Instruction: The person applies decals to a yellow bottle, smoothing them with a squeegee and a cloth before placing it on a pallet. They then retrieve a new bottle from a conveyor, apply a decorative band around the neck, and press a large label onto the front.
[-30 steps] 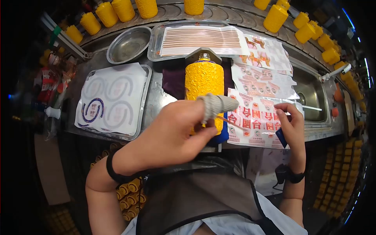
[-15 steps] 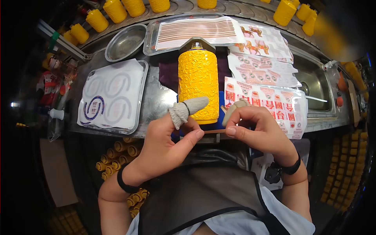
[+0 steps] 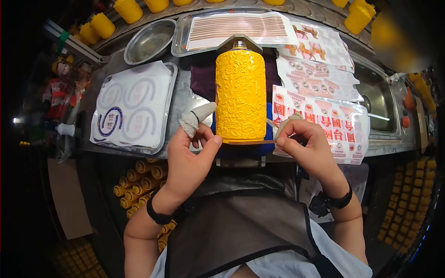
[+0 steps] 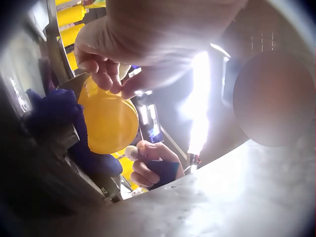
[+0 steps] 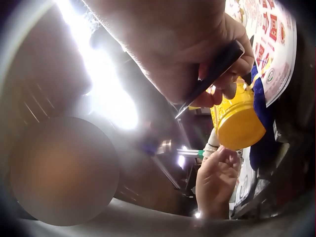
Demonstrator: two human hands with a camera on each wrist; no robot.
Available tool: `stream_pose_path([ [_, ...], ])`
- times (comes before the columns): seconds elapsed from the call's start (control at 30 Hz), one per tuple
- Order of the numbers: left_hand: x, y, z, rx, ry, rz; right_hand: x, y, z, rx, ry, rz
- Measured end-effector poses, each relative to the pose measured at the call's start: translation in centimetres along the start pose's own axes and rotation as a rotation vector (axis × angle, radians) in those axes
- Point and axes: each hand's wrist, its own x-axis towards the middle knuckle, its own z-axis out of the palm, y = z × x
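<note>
Together, left hand and right pinch a strip

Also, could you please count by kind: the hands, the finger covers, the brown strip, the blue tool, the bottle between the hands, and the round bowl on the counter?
Left hand and right hand: 2
Finger covers: 2
Brown strip: 1
Blue tool: 1
Yellow bottle: 1
Round bowl: 1
Total: 8
</note>
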Motion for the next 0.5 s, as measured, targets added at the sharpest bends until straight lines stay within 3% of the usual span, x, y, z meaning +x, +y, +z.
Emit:
stream_pose_path([
  [0.23,0.6,0.0,0.7,0.069,-0.018,0.171,-0.2,-0.3,0.2,0.013,0.006,0.011],
  [0.5,1.0,-0.6,1.3,0.064,-0.056,0.204,0.0,0.0,0.0,-0.024,0.03,0.048],
])
